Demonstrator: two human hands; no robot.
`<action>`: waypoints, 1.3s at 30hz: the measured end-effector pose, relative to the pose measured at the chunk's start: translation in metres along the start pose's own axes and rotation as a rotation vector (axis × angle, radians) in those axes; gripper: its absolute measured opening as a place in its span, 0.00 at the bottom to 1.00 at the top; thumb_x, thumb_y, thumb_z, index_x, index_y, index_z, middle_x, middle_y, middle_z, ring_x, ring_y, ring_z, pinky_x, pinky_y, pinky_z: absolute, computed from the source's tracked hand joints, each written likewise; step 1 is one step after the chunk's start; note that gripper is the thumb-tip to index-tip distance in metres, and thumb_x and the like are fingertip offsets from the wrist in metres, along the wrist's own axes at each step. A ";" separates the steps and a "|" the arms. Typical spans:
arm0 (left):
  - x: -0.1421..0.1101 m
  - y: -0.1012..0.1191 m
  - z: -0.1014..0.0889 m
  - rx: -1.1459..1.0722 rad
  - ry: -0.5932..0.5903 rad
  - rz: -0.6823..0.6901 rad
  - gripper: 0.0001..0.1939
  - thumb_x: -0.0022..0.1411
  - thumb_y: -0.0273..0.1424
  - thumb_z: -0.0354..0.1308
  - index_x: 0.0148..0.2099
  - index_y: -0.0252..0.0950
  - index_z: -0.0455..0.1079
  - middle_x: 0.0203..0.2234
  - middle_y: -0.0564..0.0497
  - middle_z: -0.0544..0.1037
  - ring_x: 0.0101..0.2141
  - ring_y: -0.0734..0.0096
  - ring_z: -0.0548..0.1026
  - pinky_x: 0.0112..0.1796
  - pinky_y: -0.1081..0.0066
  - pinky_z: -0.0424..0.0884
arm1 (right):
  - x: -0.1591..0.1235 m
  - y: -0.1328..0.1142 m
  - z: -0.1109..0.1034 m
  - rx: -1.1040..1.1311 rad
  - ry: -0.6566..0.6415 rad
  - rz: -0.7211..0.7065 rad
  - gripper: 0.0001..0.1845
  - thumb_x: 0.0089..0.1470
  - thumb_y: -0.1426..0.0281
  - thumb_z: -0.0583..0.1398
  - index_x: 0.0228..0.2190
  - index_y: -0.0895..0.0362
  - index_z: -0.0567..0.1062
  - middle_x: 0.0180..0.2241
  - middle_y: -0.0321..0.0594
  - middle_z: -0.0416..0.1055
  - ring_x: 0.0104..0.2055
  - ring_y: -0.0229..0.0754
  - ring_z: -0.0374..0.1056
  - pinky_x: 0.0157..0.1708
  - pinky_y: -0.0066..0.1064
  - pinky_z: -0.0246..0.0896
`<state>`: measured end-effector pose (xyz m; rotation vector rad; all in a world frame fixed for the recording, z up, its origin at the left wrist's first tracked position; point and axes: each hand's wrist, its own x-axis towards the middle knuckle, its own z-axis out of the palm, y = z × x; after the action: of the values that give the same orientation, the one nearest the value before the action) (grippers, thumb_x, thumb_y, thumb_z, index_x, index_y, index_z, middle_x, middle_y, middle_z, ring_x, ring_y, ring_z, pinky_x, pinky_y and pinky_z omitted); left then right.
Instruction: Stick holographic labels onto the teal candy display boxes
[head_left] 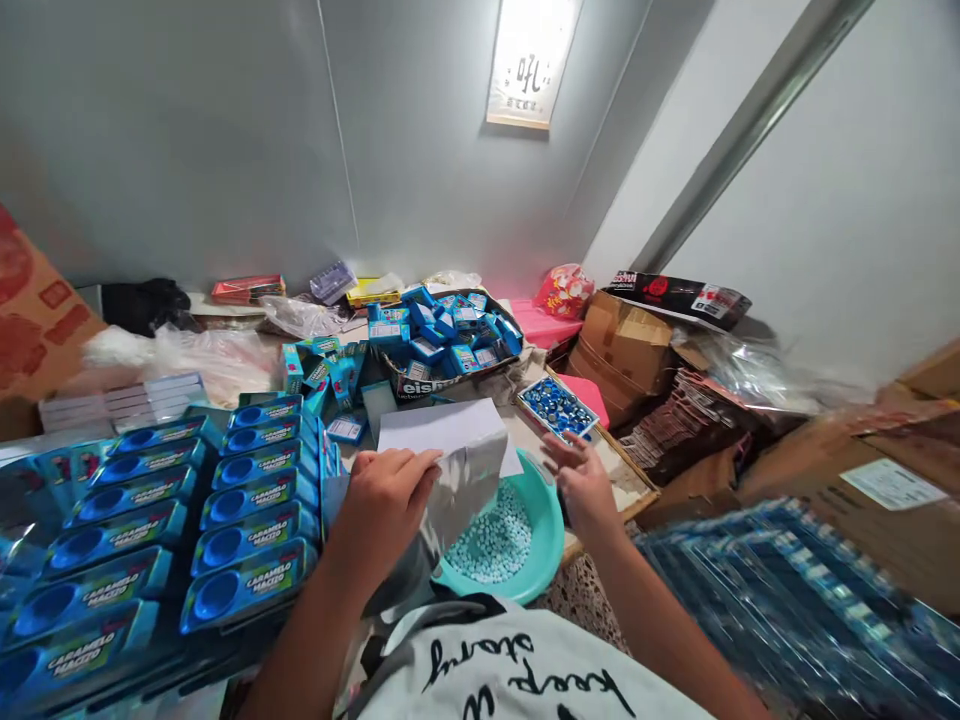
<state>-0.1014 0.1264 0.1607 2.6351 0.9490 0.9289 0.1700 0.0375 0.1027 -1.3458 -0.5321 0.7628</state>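
My left hand point(390, 500) is closed, its fingers bent and pressed together. It rests against a shiny grey sheet or flap point(466, 485) beside a white sheet point(442, 425); what lies under the fingers is hidden. A turquoise basin point(551, 545) holds many small pale-blue pellets point(495, 540), and the shiny flap overhangs its left side. Over the basin's right rim, my right hand point(581, 480) has its fingers apart and slightly blurred, with nothing visible in them. Just beyond those fingertips is a shallow tray point(525, 402) of small blue-and-white pieces point(559, 405).
Stacked blue display boxes point(255, 535) marked "Caramelo Macizo" fill the left side. Behind the basin, a black carton point(416, 385) is heaped with small blue boxes point(457, 325). Brown cardboard boxes point(622, 340) and blurred, plastic-wrapped blue packs point(795, 590) stand at right.
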 end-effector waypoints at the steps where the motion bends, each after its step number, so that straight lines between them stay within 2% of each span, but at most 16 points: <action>1: -0.002 0.002 0.002 -0.032 -0.014 0.014 0.10 0.71 0.30 0.53 0.49 0.41 0.74 0.34 0.53 0.80 0.37 0.67 0.76 0.41 0.63 0.60 | -0.002 -0.015 0.001 -0.112 -0.050 -0.165 0.31 0.42 0.72 0.61 0.51 0.50 0.69 0.55 0.45 0.70 0.59 0.52 0.65 0.60 0.50 0.57; 3: -0.004 0.006 0.004 -0.125 -0.060 0.040 0.09 0.70 0.30 0.54 0.48 0.42 0.75 0.33 0.54 0.80 0.36 0.69 0.76 0.42 0.64 0.60 | -0.016 -0.048 0.012 -0.435 -0.279 -0.431 0.25 0.54 0.70 0.59 0.55 0.49 0.70 0.60 0.45 0.67 0.63 0.51 0.60 0.64 0.50 0.50; 5: -0.006 0.011 0.005 -0.219 -0.075 0.065 0.10 0.70 0.30 0.55 0.50 0.42 0.75 0.34 0.54 0.81 0.35 0.71 0.76 0.42 0.65 0.62 | -0.034 -0.075 0.033 -0.790 -0.531 -0.592 0.19 0.58 0.68 0.62 0.52 0.50 0.74 0.52 0.44 0.74 0.56 0.51 0.67 0.63 0.50 0.47; 7: -0.008 0.014 0.005 -0.252 -0.030 0.095 0.10 0.69 0.30 0.57 0.51 0.41 0.74 0.34 0.54 0.81 0.35 0.71 0.76 0.42 0.65 0.63 | -0.048 -0.090 0.053 -1.012 -0.677 -0.605 0.09 0.59 0.69 0.62 0.43 0.52 0.79 0.38 0.41 0.79 0.42 0.47 0.73 0.54 0.44 0.56; 8: -0.009 0.014 0.005 -0.225 0.012 0.111 0.11 0.68 0.30 0.58 0.51 0.40 0.74 0.33 0.54 0.81 0.34 0.71 0.76 0.43 0.64 0.64 | -0.053 -0.093 0.061 -1.055 -0.712 -0.583 0.06 0.60 0.70 0.62 0.38 0.53 0.80 0.32 0.39 0.79 0.36 0.43 0.72 0.47 0.39 0.59; 10: -0.012 0.014 0.004 -0.106 0.118 0.135 0.12 0.65 0.30 0.61 0.51 0.40 0.75 0.33 0.53 0.81 0.36 0.68 0.75 0.48 0.60 0.65 | -0.058 -0.093 0.070 -1.031 -0.725 -0.541 0.08 0.61 0.71 0.60 0.32 0.54 0.80 0.27 0.36 0.76 0.29 0.39 0.68 0.36 0.32 0.57; 11: -0.014 0.014 0.005 -0.039 0.174 0.140 0.13 0.64 0.29 0.63 0.51 0.40 0.75 0.34 0.52 0.81 0.37 0.66 0.76 0.51 0.57 0.64 | -0.060 -0.092 0.072 -0.993 -0.721 -0.533 0.09 0.61 0.72 0.60 0.31 0.54 0.79 0.26 0.35 0.75 0.28 0.38 0.67 0.34 0.31 0.56; 14: -0.019 0.013 0.008 0.081 0.303 0.159 0.17 0.61 0.27 0.65 0.53 0.40 0.74 0.41 0.48 0.81 0.43 0.61 0.76 0.56 0.51 0.63 | -0.062 -0.085 0.072 -0.887 -0.681 -0.547 0.11 0.61 0.74 0.58 0.29 0.55 0.78 0.25 0.33 0.74 0.27 0.36 0.64 0.37 0.30 0.56; 17: -0.026 0.012 0.015 0.115 0.372 0.199 0.20 0.59 0.25 0.67 0.54 0.39 0.73 0.45 0.47 0.82 0.48 0.58 0.76 0.60 0.48 0.60 | -0.064 -0.078 0.070 -0.829 -0.649 -0.547 0.11 0.62 0.72 0.58 0.29 0.56 0.78 0.25 0.35 0.73 0.27 0.37 0.63 0.35 0.30 0.56; 20: -0.033 0.011 0.023 0.120 0.371 0.216 0.22 0.58 0.24 0.67 0.55 0.38 0.72 0.48 0.44 0.81 0.53 0.53 0.75 0.62 0.43 0.56 | -0.065 -0.074 0.070 -0.799 -0.650 -0.544 0.11 0.63 0.70 0.58 0.29 0.56 0.78 0.23 0.34 0.72 0.26 0.37 0.63 0.33 0.29 0.56; 25: -0.045 0.007 0.029 0.143 0.317 0.238 0.27 0.59 0.28 0.66 0.61 0.34 0.67 0.55 0.37 0.75 0.61 0.45 0.67 0.61 0.42 0.59 | -0.069 -0.074 0.072 -0.764 -0.662 -0.526 0.12 0.64 0.68 0.59 0.30 0.56 0.79 0.24 0.36 0.72 0.29 0.38 0.64 0.32 0.28 0.55; 28: -0.045 0.007 0.028 0.061 0.302 0.198 0.24 0.61 0.28 0.64 0.59 0.37 0.66 0.52 0.41 0.78 0.59 0.51 0.70 0.62 0.44 0.57 | -0.069 -0.077 0.073 -0.793 -0.699 -0.559 0.12 0.64 0.69 0.59 0.29 0.56 0.79 0.23 0.34 0.70 0.27 0.37 0.62 0.34 0.29 0.55; 33: -0.037 0.009 0.020 -0.050 0.313 0.111 0.16 0.63 0.28 0.63 0.53 0.40 0.68 0.43 0.46 0.80 0.47 0.60 0.78 0.62 0.45 0.58 | -0.069 -0.080 0.073 -0.788 -0.747 -0.568 0.12 0.63 0.72 0.60 0.27 0.56 0.77 0.22 0.32 0.68 0.27 0.36 0.60 0.34 0.29 0.54; 36: -0.036 0.008 0.017 -0.052 0.301 0.134 0.16 0.62 0.27 0.64 0.51 0.40 0.70 0.43 0.47 0.80 0.47 0.61 0.78 0.61 0.45 0.61 | -0.069 -0.081 0.074 -0.758 -0.740 -0.543 0.12 0.62 0.73 0.60 0.26 0.56 0.76 0.21 0.31 0.65 0.26 0.36 0.59 0.32 0.29 0.53; 39: -0.038 0.008 0.018 -0.063 0.356 0.174 0.18 0.61 0.25 0.65 0.53 0.39 0.70 0.44 0.47 0.81 0.48 0.62 0.77 0.59 0.50 0.63 | -0.070 -0.080 0.074 -0.726 -0.737 -0.494 0.10 0.62 0.73 0.60 0.27 0.56 0.78 0.23 0.33 0.70 0.28 0.37 0.63 0.32 0.28 0.55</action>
<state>-0.1088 0.0963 0.1304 2.5796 0.7486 1.4802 0.0841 0.0302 0.1996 -1.4530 -1.7877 0.6526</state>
